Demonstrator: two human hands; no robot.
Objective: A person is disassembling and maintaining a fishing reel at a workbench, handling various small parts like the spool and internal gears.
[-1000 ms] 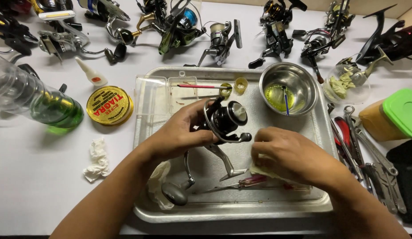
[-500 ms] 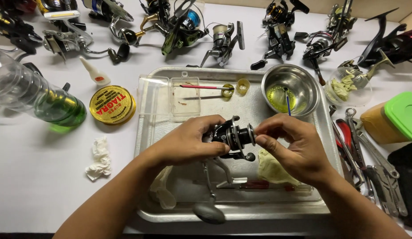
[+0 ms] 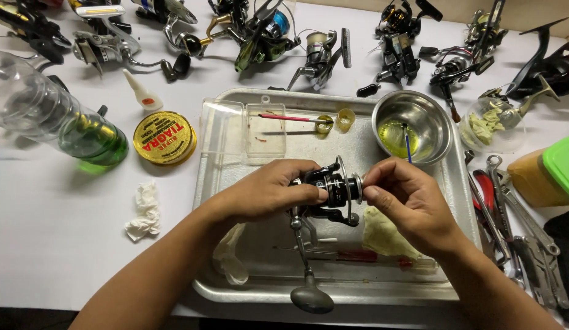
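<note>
I'm gripping one black spinning reel (image 3: 329,192) over the metal tray (image 3: 333,292): my left hand (image 3: 269,190) is wrapping its body, my right hand (image 3: 406,201) is pinching the spool end. One steel bowl (image 3: 413,127), one yellow tin (image 3: 165,137), two crumpled tissues nearby.

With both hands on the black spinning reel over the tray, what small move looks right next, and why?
Probably a small turn of the spool end by the right hand: its fingertips pinch that end of the black reel, while the left hand grips the body over the metal tray.
</note>
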